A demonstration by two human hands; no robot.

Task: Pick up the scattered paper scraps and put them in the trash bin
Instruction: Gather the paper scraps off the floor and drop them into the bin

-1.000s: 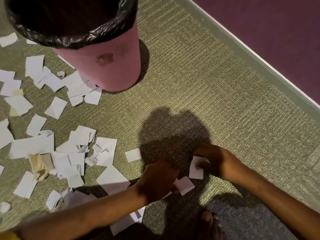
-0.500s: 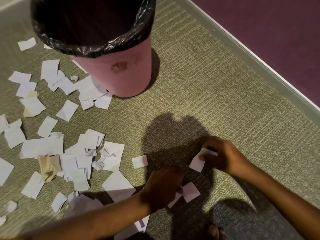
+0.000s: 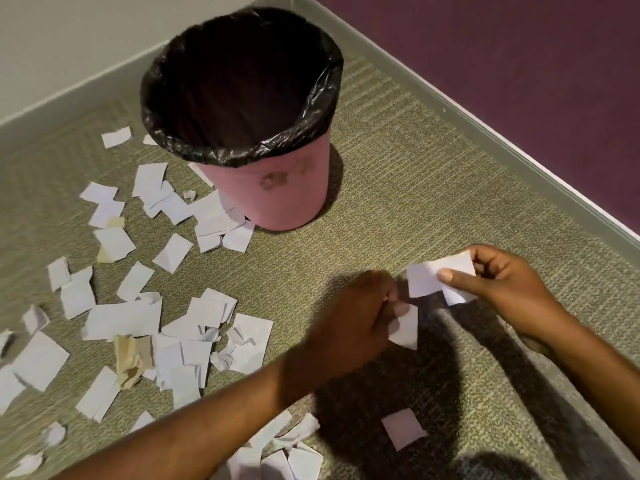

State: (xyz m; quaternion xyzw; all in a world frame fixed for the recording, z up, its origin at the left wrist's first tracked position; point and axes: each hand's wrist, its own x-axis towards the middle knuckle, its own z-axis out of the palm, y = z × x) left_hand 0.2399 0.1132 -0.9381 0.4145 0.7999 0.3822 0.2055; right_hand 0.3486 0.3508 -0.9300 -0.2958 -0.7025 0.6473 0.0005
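1. Paper scraps (image 3: 121,317) are scattered over the green carpet (image 3: 415,188), mostly to the left of and in front of the trash bin; a few are seen touching its base.
2. The trash bin (image 3: 277,199), pink and upright, is set near the corner of the room and is lined with a black bag (image 3: 322,109) folded over its rim. Its contents cannot be made out.
3. The right hand (image 3: 502,282) is held above the carpet, and two overlapping white pieces (image 3: 426,278) are pinched between its thumb and curled fingers.
4. The left hand (image 3: 349,323) is blurred; its fingers are curled and a small white scrap (image 3: 405,329) is gripped at the fingertips, just below the pieces held by the right hand. Whether the two lots touch cannot be told.
5. A single scrap (image 3: 401,433) is left flat on the carpet in shadow, between the two forearms.
6. Further torn pieces (image 3: 294,459) are seen at the lower edge, partly covered by the left forearm.
7. A tan crumpled piece (image 3: 131,362) is mixed among the white scraps on the left.
8. The carpet is bordered on the right by a pale skirting (image 3: 450,109) under a purple wall (image 3: 519,81).
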